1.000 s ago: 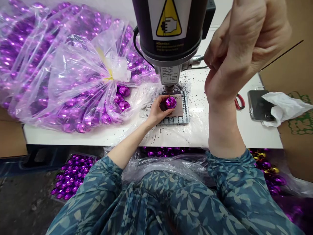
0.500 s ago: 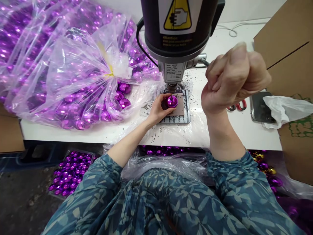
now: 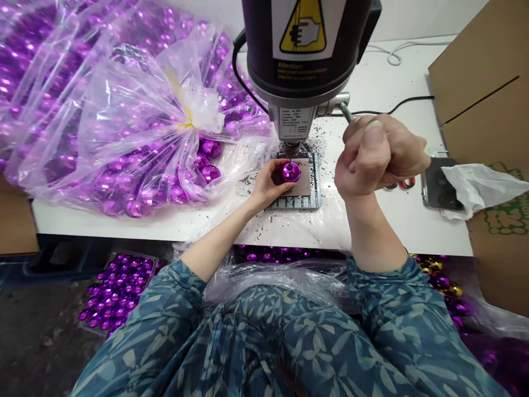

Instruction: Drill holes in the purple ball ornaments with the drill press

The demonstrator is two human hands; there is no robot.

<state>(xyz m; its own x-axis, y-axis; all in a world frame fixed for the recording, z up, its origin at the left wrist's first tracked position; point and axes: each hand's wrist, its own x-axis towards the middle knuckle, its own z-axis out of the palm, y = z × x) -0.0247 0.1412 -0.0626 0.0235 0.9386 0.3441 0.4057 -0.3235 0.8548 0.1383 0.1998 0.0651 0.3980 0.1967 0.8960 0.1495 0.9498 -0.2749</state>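
Observation:
A shiny purple faceted ball [image 3: 291,171] sits on a flat brown pad [image 3: 303,186] over the slotted metal base [image 3: 317,196] of a bench drill press [image 3: 306,77]. With thumb and fingers curved around its left side, my left hand [image 3: 270,182] grips the ball. The drill chuck [image 3: 291,149] is right above, its bit meeting the top of the ball. My right hand [image 3: 378,154] is closed in a fist around the end of the drill press's feed lever [image 3: 346,113]; the grip end is hidden by my fingers.
A big clear bag of purple balls [image 3: 124,127] covers the table's left. A phone [image 3: 440,184], white tissue [image 3: 467,187], red-handled scissors [image 3: 407,183] and cardboard boxes [image 3: 487,82] are on the right. A tray of purple balls [image 3: 118,286] stands low at left. Dark shavings litter the tabletop.
My right hand has come down and slightly left with the feed lever. My left hand keeps the ball in the same place under the drill.

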